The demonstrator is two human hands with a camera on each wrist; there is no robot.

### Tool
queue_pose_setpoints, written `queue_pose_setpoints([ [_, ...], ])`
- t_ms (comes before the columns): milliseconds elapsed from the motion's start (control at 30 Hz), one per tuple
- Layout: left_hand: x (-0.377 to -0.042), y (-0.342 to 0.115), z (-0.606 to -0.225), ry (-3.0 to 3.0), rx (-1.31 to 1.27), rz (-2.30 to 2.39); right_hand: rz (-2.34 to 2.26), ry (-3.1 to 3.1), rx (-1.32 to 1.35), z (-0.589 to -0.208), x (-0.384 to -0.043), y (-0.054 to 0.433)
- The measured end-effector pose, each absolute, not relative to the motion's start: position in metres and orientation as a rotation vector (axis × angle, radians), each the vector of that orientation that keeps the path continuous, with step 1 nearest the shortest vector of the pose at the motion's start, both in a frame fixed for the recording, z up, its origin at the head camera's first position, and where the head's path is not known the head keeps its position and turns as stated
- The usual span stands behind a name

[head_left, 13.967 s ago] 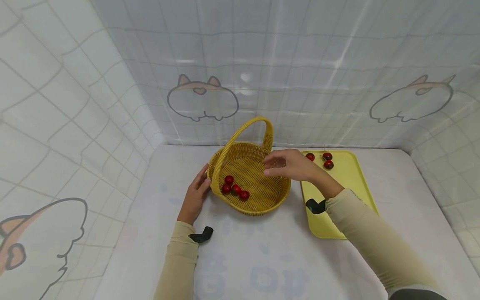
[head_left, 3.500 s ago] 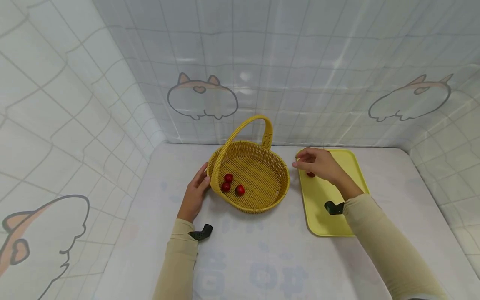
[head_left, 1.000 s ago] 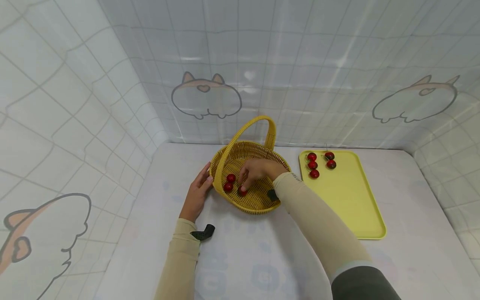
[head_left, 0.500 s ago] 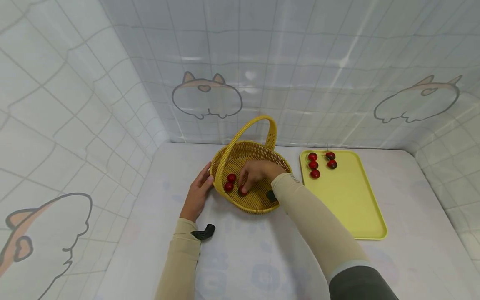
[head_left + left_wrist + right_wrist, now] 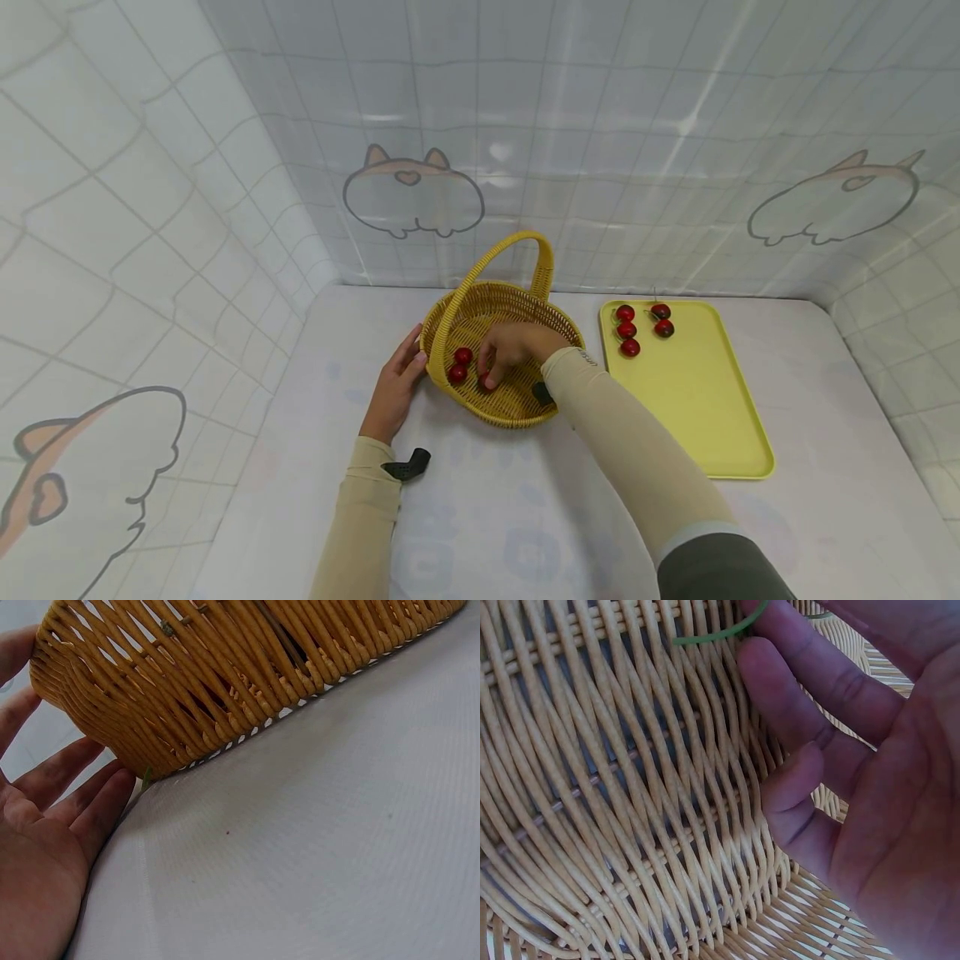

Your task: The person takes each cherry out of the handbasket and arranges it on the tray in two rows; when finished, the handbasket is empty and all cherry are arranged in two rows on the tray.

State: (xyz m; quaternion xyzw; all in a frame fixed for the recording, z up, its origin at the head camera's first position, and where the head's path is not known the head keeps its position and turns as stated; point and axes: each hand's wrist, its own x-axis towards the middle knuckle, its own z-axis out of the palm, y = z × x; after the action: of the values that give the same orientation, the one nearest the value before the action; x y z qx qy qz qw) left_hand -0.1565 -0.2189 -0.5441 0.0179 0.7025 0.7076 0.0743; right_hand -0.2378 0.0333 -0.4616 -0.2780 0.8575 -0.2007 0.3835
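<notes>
A yellow wicker basket (image 5: 517, 417) with an arched handle stands on the table. My left hand (image 5: 392, 390) rests against its left outer side, its fingers extended along the weave (image 5: 127, 712). Inside the basket, my right hand (image 5: 516, 346) reaches down and pinches a dark red cherry (image 5: 486, 382), which the fingers partly cover. Two more cherries, a front one (image 5: 457, 373) and a rear one (image 5: 463, 356), lie just left of it. In the right wrist view a green stem (image 5: 718, 634) shows beside the fingertips; the cherry itself is hidden there.
To the basket's right lies a yellow tray (image 5: 697, 400). Along its back left are a column of cherries (image 5: 626, 331) and a pair of cherries (image 5: 663, 321) with stems. A tiled wall (image 5: 600, 167) rises behind the table.
Since 3.5 s ago my right hand has moved from the tray into the basket, onto a cherry. Compared with 14 s ago, the tray bears more cherries and the basket fewer. My left hand stays put.
</notes>
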Motion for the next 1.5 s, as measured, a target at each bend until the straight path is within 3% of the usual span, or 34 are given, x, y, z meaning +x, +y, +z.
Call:
queue_pose_setpoints([
  [800, -0.158, -0.221, -0.548, 2.113, 0.058, 2.114, -0.570, 2.112, -0.791, -0.460, -0.244, 0.050],
  [1500, -0.157, -0.220, -0.548, 2.140, 0.061, 2.098, -0.745, 2.099, -0.822, -0.435, -0.241, 0.071],
])
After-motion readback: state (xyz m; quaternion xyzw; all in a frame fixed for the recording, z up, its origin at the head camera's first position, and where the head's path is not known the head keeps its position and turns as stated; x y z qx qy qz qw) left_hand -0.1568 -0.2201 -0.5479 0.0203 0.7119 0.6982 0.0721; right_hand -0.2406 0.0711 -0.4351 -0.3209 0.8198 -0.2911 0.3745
